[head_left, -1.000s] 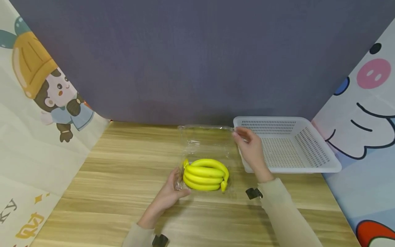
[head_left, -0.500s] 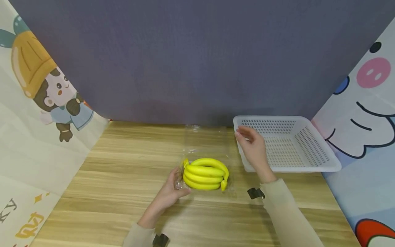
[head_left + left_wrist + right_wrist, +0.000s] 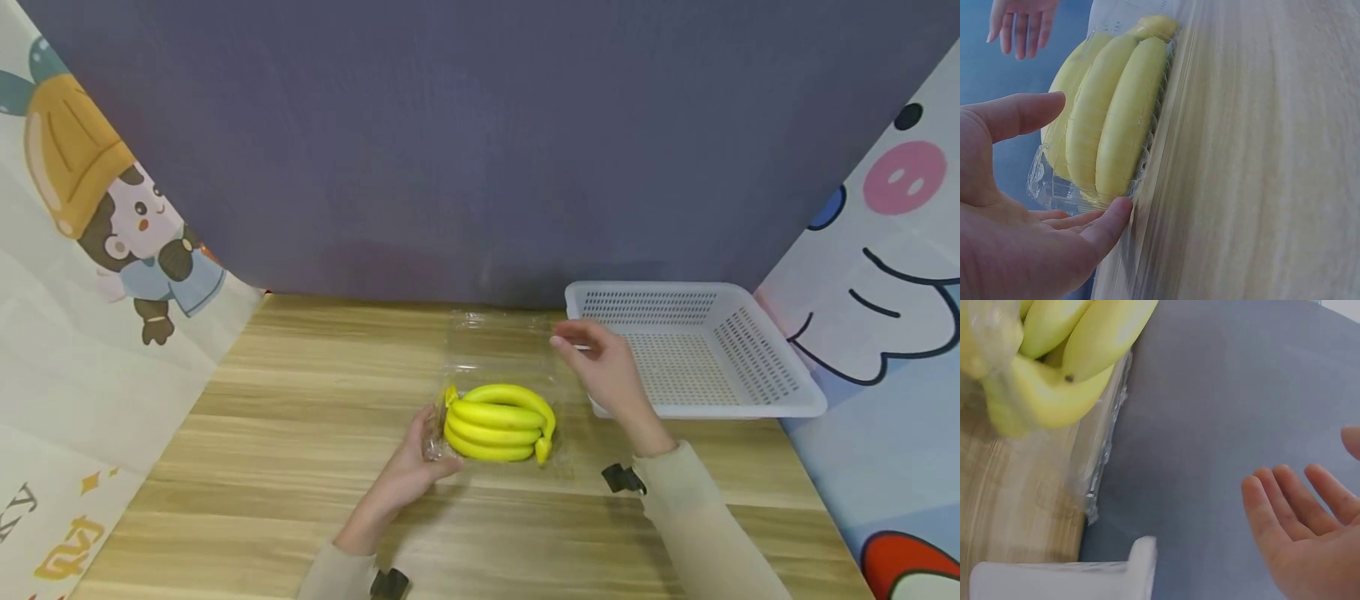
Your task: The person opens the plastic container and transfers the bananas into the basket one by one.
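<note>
A bunch of yellow bananas (image 3: 498, 423) lies in a clear plastic clamshell box (image 3: 564, 421) on the wooden table. The box's lid (image 3: 498, 340) is folded back, away from me. My left hand (image 3: 408, 467) is at the left end of the box. In the left wrist view, its fingers (image 3: 1107, 225) touch the plastic near the table, while the thumb (image 3: 1029, 114) is extended. My right hand (image 3: 603, 367) hovers between the lid and the white basket, holding nothing. Its fingers (image 3: 1263, 509) are slightly bent in the right wrist view.
A white perforated basket (image 3: 787, 410) stands on the right of the wooden table (image 3: 300, 392), close to my right hand. A dark grey panel (image 3: 450, 150) rises behind the table. Printed cloths hang at both sides.
My right hand has let go of the raised lid's right corner, and the lid has tilted farther back. The hand shifted right, then back left and slightly nearer. My left hand has stayed put.
</note>
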The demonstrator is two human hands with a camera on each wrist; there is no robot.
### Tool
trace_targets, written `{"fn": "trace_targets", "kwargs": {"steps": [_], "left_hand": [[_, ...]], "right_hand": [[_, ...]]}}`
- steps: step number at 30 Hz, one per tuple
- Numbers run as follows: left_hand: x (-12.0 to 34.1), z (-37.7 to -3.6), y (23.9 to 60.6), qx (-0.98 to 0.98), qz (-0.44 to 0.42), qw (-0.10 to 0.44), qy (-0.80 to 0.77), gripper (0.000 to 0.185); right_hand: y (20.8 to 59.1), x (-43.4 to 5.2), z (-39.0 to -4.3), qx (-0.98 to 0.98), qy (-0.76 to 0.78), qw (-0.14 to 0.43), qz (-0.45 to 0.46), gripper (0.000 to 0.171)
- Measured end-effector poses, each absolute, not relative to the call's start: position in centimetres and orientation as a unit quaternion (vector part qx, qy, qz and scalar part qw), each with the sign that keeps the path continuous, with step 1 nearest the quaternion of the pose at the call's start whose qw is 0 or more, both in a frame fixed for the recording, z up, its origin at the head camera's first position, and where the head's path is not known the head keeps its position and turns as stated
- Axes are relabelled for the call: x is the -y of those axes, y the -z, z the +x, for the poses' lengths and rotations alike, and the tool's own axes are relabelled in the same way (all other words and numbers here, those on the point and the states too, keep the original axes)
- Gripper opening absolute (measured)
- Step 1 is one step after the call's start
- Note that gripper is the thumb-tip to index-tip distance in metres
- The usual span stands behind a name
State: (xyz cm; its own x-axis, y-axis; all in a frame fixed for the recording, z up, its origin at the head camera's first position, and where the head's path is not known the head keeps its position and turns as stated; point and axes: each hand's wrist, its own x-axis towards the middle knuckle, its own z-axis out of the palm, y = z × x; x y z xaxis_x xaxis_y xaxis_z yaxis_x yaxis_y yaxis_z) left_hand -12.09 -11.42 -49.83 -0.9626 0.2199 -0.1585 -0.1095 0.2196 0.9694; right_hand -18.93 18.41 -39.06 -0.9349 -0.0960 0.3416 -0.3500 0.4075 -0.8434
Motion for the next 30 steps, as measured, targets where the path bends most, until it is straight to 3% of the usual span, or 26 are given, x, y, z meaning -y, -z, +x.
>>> {"fn": "trace_targets", "kwargs": {"steps": [13,30], "left_hand": [[11.5,-12.1,49.9,-0.773,0.028,0.137,-0.619,0.106],[11.4,-12.1,50.1,-0.783,0.025,0.135,-0.607,0.106]], "right_hand": [[38.7,-17.0,-17.8,0.846,-0.496,0.070,0.179,0.034],[39.4,-15.9,-17.3,0.870,-0.435,0.044,0.226,0.038]]}}
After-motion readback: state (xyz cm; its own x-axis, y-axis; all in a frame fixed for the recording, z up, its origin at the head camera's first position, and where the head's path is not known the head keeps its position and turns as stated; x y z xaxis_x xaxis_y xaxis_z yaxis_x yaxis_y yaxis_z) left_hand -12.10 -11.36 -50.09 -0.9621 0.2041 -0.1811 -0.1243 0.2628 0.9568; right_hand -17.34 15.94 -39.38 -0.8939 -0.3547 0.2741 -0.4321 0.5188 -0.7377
